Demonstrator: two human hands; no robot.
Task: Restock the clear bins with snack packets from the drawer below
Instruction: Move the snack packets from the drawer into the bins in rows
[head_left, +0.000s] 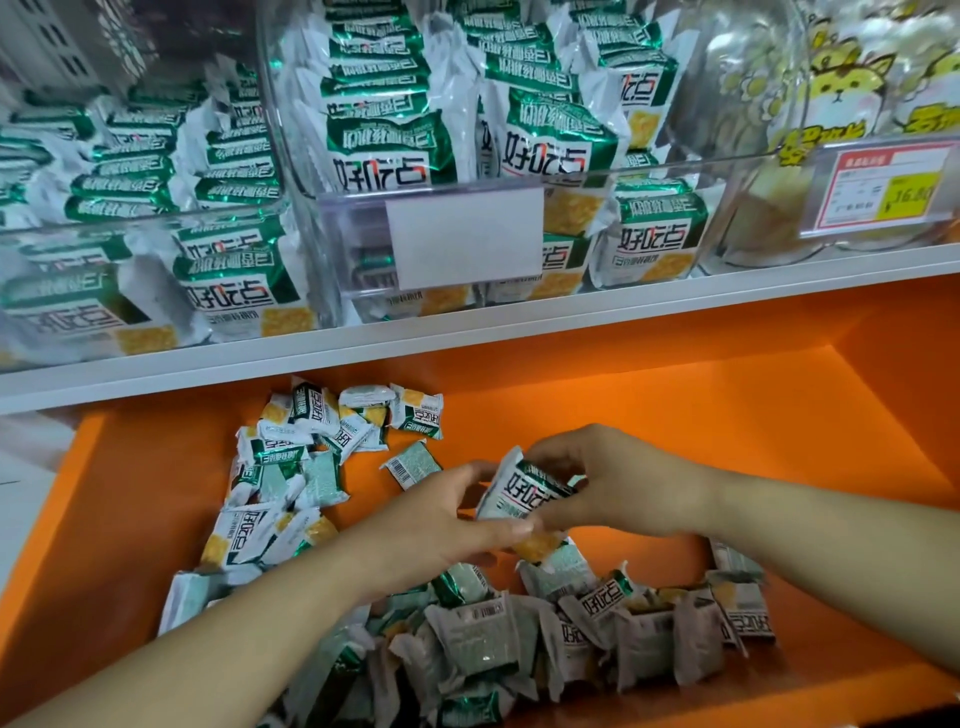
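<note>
Both hands meet over the open orange drawer (701, 415). My left hand (447, 514) and my right hand (608, 483) together grip a small stack of green-and-white snack packets (519, 493), lifted above the drawer floor. Loose packets of the same kind lie in the drawer: a heap at the front (519, 639) and a scatter at the back left (311, 452). On the white shelf (467, 338) above stand clear bins; the middle bin (337, 218) and the left bin (145, 223) are filled with the same packets.
A blank white label holder (465, 236) hangs on the middle bin's front. At the right stands a clear bin (753, 218) of yellow cartoon-printed packets with a red-and-yellow price tag (883, 184). The drawer's right part shows bare orange floor.
</note>
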